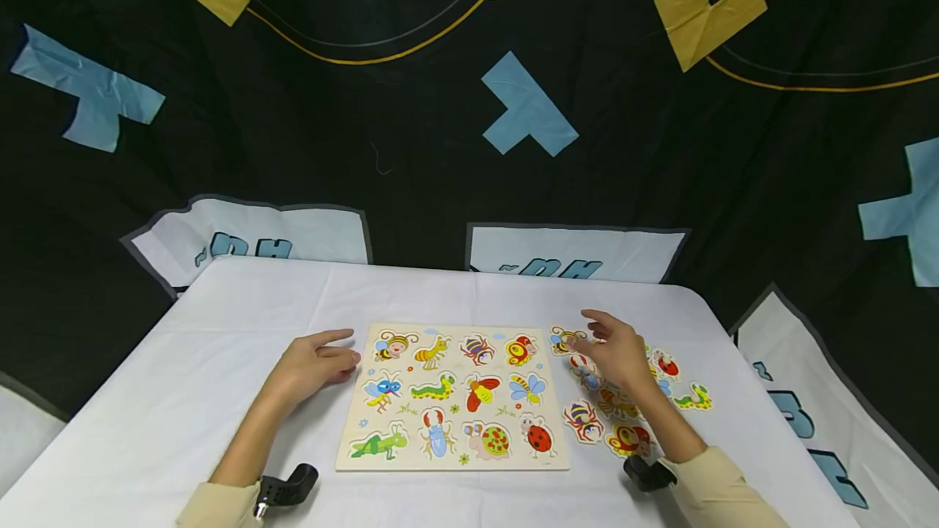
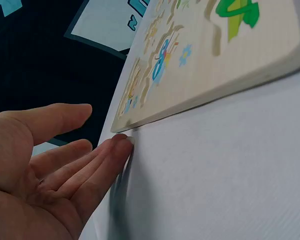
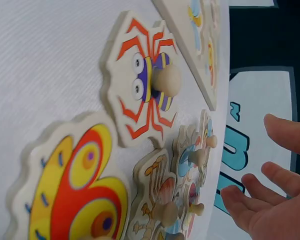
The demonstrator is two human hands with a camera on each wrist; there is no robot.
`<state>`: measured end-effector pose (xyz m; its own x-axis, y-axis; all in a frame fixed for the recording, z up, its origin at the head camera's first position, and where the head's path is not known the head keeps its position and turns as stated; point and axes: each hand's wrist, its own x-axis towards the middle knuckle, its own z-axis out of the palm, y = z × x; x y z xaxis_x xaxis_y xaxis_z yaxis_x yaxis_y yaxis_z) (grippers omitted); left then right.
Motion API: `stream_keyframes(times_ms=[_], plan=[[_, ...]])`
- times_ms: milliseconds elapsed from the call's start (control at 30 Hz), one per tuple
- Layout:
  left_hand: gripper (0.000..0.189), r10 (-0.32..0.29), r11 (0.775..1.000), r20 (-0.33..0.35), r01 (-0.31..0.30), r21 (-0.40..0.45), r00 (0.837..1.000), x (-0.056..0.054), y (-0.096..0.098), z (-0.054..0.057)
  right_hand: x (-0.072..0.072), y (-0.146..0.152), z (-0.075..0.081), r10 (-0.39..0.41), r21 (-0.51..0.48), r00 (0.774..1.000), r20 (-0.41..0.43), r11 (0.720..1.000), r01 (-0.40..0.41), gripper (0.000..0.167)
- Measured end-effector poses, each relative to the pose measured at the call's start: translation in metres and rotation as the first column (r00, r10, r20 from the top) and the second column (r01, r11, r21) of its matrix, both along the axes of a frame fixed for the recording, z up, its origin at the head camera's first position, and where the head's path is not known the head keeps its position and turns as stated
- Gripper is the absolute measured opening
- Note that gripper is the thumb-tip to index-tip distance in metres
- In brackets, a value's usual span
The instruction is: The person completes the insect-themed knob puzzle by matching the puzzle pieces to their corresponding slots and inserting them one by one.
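A wooden insect puzzle board (image 1: 458,398) lies on the table, with cut recesses showing in the left wrist view. My left hand (image 1: 311,361) is beside the board's left edge, fingers loosely extended and holding nothing. In the left wrist view, the left fingertips (image 2: 125,142) are close to a board corner; contact is unclear. My right hand (image 1: 616,351) hovers over loose knobbed pieces right of the board, with nothing between thumb and fingers. Near it lie a bee piece (image 1: 563,341), a spider piece (image 3: 145,80) and a red and yellow piece (image 3: 85,185).
White cloth covers the table (image 1: 183,349). Further right lie a ladybird piece (image 1: 666,363) and a green caterpillar piece (image 1: 694,398). Behind the table hangs a black curtain (image 1: 381,145) with blue and yellow tape shapes.
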<state>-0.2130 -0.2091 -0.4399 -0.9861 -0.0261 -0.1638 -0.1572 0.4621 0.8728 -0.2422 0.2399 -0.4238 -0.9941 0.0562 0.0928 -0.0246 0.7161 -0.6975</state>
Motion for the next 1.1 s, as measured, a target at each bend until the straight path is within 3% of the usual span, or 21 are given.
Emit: stream_keyframes(times_ms=[467,1100], plan=[[0.052,0.026,0.998,-0.077,-0.031,-0.063,0.997,0.000,0.007,-0.007,-0.012,0.003,-0.001,-0.029,-0.122,0.997,0.070,0.992,0.038,0.059],[0.044,0.092,0.992,-0.080,-0.098,-0.075,0.993,-0.003,0.013,-0.016,-0.027,0.001,-0.009,-0.064,-0.185,0.990,0.128,0.979,0.088,0.042]])
